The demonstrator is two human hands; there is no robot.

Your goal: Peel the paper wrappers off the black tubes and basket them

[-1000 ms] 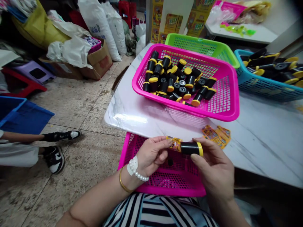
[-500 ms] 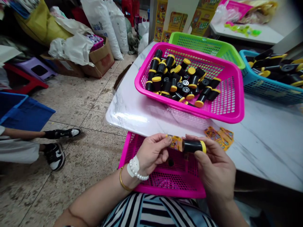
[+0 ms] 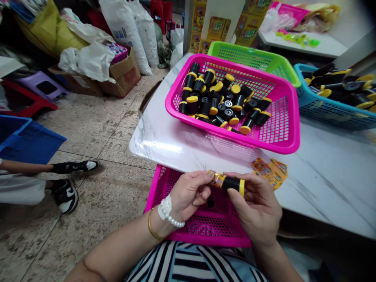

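Above a pink basket [image 3: 205, 237], my two hands meet over a small black tube with a yellow end [image 3: 232, 184]. My right hand [image 3: 258, 207] is closed round the tube, thumb below and fingers behind. Between the thumb and fingers of my left hand [image 3: 188, 192] is pinched an orange printed label [image 3: 217, 179], which lies against the tube's left end; whether it goes around or only overlaps the tube, I cannot tell. More orange labels [image 3: 268, 172] lie on the marbled table [image 3: 317, 176] just beyond my right hand.
On the table a larger pink basket [image 3: 293, 129] holds many black tubes with yellow ends. Behind it stand a green basket [image 3: 282, 64] and a blue basket [image 3: 331, 113] of similar parts. At left are a person's shoes [image 3: 64, 196] and a blue bin [image 3: 38, 143].
My right hand has brought the tube left, to the label, closing the distance between my hands. The tube now tilts slightly, its yellow end lower. My left hand keeps its pinch.
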